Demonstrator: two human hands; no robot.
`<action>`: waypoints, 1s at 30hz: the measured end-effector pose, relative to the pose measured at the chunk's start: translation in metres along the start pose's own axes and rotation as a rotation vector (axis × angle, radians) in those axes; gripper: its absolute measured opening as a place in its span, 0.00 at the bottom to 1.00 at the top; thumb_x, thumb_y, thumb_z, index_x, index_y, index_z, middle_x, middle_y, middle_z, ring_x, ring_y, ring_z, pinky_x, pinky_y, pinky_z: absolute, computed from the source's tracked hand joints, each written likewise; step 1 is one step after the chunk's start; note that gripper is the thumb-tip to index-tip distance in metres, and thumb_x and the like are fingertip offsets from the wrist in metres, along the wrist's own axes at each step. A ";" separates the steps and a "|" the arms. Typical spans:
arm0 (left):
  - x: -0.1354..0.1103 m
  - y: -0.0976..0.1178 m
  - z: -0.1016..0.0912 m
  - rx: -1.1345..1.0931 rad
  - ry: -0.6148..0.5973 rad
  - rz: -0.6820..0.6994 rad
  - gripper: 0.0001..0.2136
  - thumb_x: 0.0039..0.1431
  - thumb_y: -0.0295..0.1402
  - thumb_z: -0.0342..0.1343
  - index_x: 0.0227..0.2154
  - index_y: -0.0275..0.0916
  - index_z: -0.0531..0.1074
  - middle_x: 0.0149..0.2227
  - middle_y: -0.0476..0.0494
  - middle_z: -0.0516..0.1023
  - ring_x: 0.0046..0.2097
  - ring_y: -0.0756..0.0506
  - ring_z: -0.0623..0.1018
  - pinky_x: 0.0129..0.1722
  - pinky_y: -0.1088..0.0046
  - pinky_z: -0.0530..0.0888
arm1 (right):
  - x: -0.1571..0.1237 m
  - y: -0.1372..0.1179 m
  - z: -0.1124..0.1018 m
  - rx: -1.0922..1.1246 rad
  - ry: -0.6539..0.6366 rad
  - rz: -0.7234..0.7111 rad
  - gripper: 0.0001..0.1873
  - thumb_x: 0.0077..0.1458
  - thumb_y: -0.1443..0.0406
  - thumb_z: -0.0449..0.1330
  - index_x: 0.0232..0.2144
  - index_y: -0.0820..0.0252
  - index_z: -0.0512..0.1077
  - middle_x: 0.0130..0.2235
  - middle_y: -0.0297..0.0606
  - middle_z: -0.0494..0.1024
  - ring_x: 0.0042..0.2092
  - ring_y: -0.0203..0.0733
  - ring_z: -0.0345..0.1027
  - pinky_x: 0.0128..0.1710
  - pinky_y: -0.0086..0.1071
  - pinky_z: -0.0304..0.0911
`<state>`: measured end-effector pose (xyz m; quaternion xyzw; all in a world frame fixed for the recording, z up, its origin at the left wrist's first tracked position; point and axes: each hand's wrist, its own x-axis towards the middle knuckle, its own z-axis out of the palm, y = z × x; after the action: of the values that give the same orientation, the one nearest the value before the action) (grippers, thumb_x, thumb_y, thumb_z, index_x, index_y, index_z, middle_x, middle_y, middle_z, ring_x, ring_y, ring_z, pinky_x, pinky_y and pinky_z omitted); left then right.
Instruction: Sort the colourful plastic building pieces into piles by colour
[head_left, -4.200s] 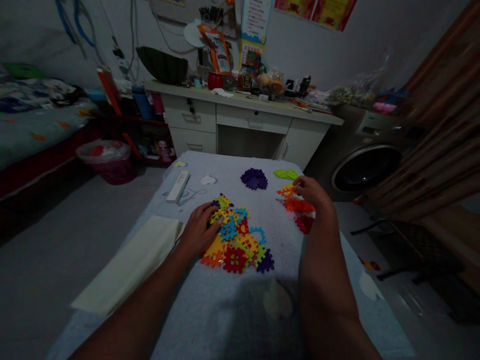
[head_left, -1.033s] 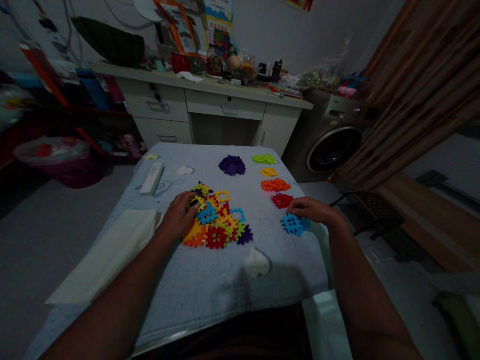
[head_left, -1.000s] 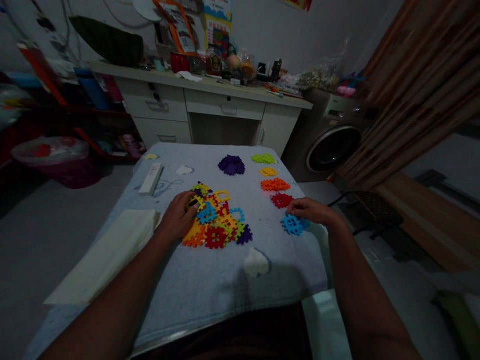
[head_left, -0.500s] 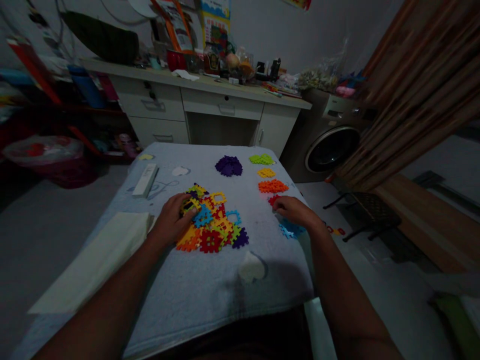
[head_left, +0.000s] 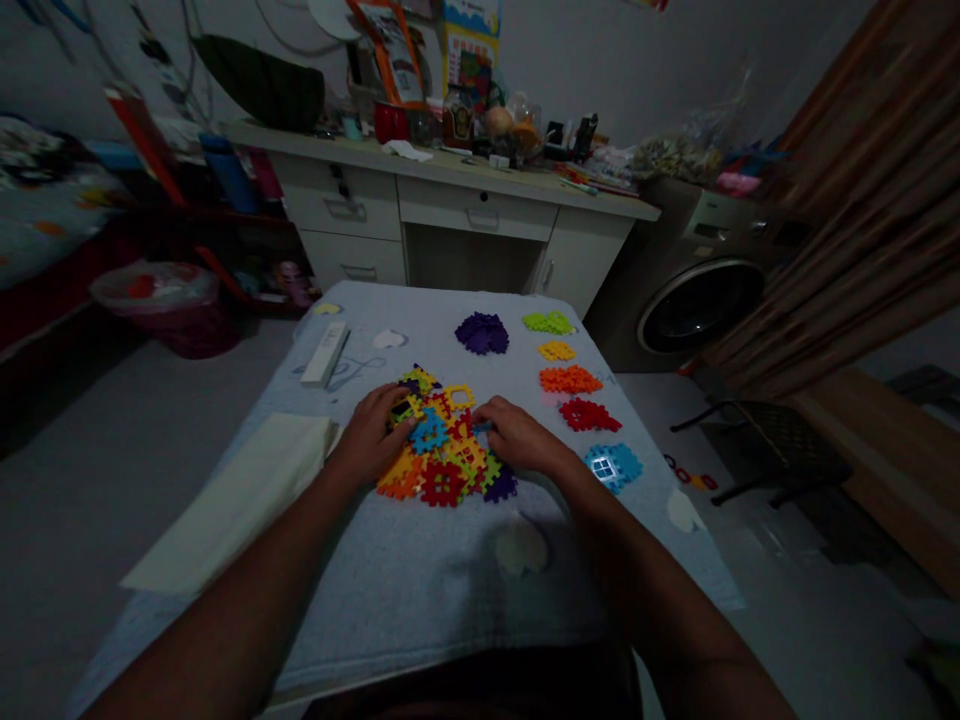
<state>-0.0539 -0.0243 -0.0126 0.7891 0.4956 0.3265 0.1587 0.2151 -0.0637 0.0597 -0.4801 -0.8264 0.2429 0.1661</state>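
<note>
A mixed heap of interlocking plastic building pieces [head_left: 442, 482] lies on the cloth-covered table, in red, yellow, orange, green, blue and purple. My left hand [head_left: 371, 432] rests against the heap's left side, thumb and fingers apart over yellow-green pieces. At the heap's right edge, my right hand [head_left: 517, 432] has its fingers closed on a light-blue building piece [head_left: 481, 427], partly hidden by them. Sorted by colour, a red pile [head_left: 590, 415], a blue pile [head_left: 613, 466], an orange pile [head_left: 570, 380], a yellow pile [head_left: 556, 351], a green pile [head_left: 547, 322] and a purple pile [head_left: 482, 334] lie around it.
A white narrow box [head_left: 325, 355] lies at the table's back left, and a folded pale sheet [head_left: 232, 510] along its left side. Beyond stand a cluttered desk [head_left: 480, 208] and a washing machine [head_left: 697, 290]. A dark stool [head_left: 780, 440] is on the right.
My right hand has moved left from the red pile to the mixed heap, and its fingers are now on a light-blue piece. My left hand stays at the heap. The view has shifted.
</note>
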 end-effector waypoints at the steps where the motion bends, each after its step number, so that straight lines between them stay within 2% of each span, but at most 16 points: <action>1: 0.000 0.001 0.000 0.001 -0.003 0.001 0.24 0.63 0.46 0.49 0.57 0.38 0.65 0.60 0.34 0.65 0.62 0.37 0.66 0.62 0.52 0.64 | 0.000 -0.001 0.000 0.027 -0.015 -0.005 0.18 0.49 0.78 0.54 0.43 0.63 0.72 0.44 0.42 0.72 0.45 0.40 0.66 0.48 0.32 0.60; 6: 0.000 0.004 -0.001 -0.006 -0.001 -0.015 0.22 0.63 0.45 0.49 0.56 0.40 0.65 0.59 0.35 0.66 0.62 0.37 0.66 0.63 0.52 0.63 | -0.005 -0.008 0.003 0.166 -0.052 0.036 0.09 0.52 0.68 0.61 0.38 0.60 0.71 0.36 0.35 0.73 0.36 0.37 0.65 0.37 0.29 0.59; 12: 0.000 0.005 -0.001 -0.008 0.006 -0.013 0.22 0.63 0.44 0.50 0.56 0.40 0.65 0.59 0.35 0.66 0.62 0.37 0.66 0.63 0.52 0.62 | -0.004 -0.002 0.018 0.344 -0.017 0.101 0.09 0.49 0.70 0.60 0.36 0.59 0.70 0.30 0.30 0.70 0.32 0.34 0.63 0.31 0.27 0.56; 17: -0.001 0.007 -0.001 0.017 0.001 -0.004 0.23 0.63 0.45 0.49 0.56 0.37 0.65 0.59 0.33 0.66 0.62 0.37 0.65 0.63 0.53 0.62 | -0.001 0.005 0.028 0.532 0.057 0.125 0.08 0.49 0.67 0.59 0.35 0.59 0.69 0.27 0.27 0.67 0.28 0.32 0.60 0.28 0.25 0.54; 23: 0.000 0.011 -0.003 0.009 0.003 -0.015 0.22 0.62 0.43 0.50 0.57 0.40 0.65 0.59 0.35 0.68 0.62 0.36 0.66 0.62 0.51 0.63 | 0.004 0.007 0.037 0.697 0.171 0.185 0.09 0.48 0.64 0.61 0.35 0.57 0.69 0.29 0.28 0.69 0.29 0.32 0.61 0.28 0.26 0.55; 30: -0.001 0.014 -0.003 0.024 0.001 -0.021 0.22 0.64 0.43 0.50 0.57 0.39 0.65 0.59 0.34 0.67 0.62 0.37 0.66 0.62 0.52 0.64 | 0.007 0.005 0.039 0.790 0.280 0.244 0.12 0.49 0.61 0.62 0.38 0.56 0.71 0.32 0.32 0.75 0.33 0.36 0.68 0.33 0.28 0.62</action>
<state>-0.0467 -0.0316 -0.0027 0.7856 0.5077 0.3192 0.1521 0.1953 -0.0646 0.0249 -0.5022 -0.5766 0.4908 0.4176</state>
